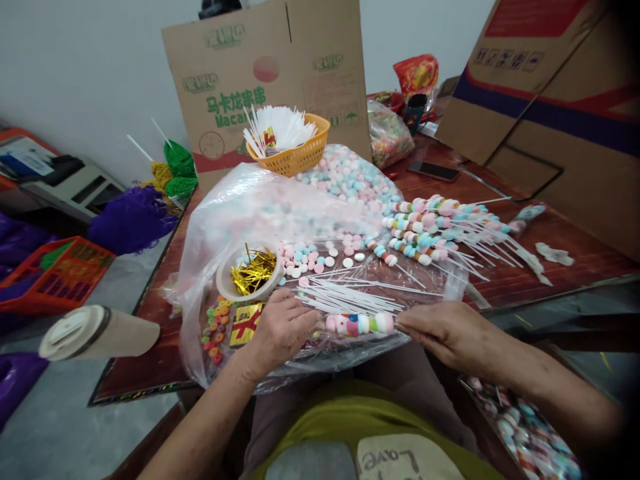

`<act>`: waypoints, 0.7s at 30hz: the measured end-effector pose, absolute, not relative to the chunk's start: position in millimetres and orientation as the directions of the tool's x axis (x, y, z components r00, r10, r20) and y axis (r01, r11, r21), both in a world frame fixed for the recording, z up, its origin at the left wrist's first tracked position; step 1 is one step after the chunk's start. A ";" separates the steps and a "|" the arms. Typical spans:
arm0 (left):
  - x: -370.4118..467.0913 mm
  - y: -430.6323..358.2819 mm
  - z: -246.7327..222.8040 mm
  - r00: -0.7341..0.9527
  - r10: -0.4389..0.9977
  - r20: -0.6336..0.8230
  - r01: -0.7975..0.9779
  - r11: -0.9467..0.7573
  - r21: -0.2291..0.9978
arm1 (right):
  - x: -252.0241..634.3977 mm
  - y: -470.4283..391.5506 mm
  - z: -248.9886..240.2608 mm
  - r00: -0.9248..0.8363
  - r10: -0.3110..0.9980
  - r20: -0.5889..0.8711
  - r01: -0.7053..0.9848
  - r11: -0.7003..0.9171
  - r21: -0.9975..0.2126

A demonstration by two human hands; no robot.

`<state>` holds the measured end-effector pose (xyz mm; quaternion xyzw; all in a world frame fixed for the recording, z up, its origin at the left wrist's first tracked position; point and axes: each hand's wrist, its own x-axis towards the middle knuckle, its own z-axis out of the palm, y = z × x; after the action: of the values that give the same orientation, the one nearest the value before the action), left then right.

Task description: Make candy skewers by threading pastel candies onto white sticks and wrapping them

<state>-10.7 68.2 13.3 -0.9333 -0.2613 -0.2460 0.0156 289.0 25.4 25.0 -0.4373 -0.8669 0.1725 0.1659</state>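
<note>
Between my hands, low over the table's front, lies a wrapped marshmallow skewer [360,324] in printed clear film. My left hand [286,325] is closed at its left end. At the other end my right hand [440,332] pinches with fingers pressed together; what is inside the fingertips is hidden. Just behind lie loose white sticks [345,295]. Gold twist ties [253,270] fill a white bowl [223,283] beyond my left hand. A yellow-and-red packet [245,324] and coloured candy rings [216,333] are to its left.
Loose pastel candies [350,177] spread over a plastic sheet [215,220]. Finished-looking skewers [430,227] are piled right. A yellow basket [300,160] holds white sticks before a cardboard box [330,40]. A lidded cup [105,333] overlaps the left table edge; a phone [433,171] lies back right.
</note>
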 end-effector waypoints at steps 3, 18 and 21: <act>-2.5 64.6 9.1 0.721 0.583 0.374 0.590 -0.800 0.111 | 288.3 29.3 26.4 -0.604 0.793 0.081 0.694 0.573 -0.435; 22.6 56.1 13.3 0.622 0.746 -0.239 0.645 -0.315 0.697 | 268.5 41.6 41.8 -0.729 0.664 0.165 0.578 0.727 -0.372; 38.0 53.2 6.7 0.615 0.735 -0.286 0.648 -0.265 0.714 | 249.4 40.1 30.6 -0.777 0.626 0.072 0.549 0.728 -0.411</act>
<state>38.0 53.2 6.7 -0.7937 -0.4355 -0.0514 -0.4215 249.4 40.1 30.6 -0.3177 -0.9238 0.1868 0.1032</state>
